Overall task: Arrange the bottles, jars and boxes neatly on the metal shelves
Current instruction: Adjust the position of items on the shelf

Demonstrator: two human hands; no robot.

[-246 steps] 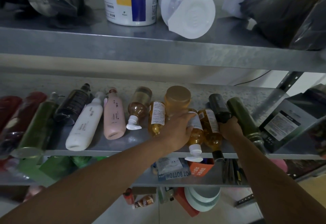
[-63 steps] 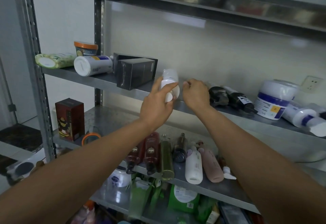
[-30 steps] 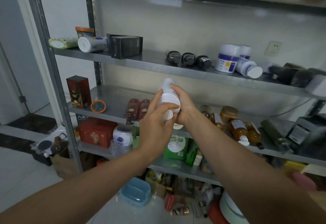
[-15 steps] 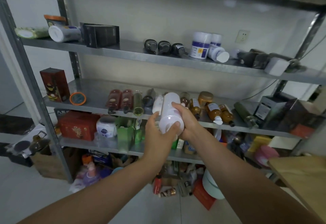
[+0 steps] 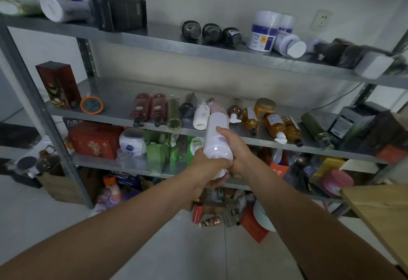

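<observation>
One white bottle (image 5: 217,129), judged light but slick, is gripped near-end by the left hand (image 5: 206,166) and mid-body, the surer hold, by the right hand (image 5: 236,147), short of the shelf (image 5: 114,98).

Dim, flat indoor light with a cool grey cast and no hard shadows. The front edge of the top shelf (image 5: 154,41) carries a soft sheen, while the lower shelf (image 5: 123,167) sinks into murk. Wide-angle distortion bows the left upright (image 5: 44,114) (strongest toward the corners). Things at the upper left and far right smear. The floor (image 5: 198,246) reflects pale light.
</observation>
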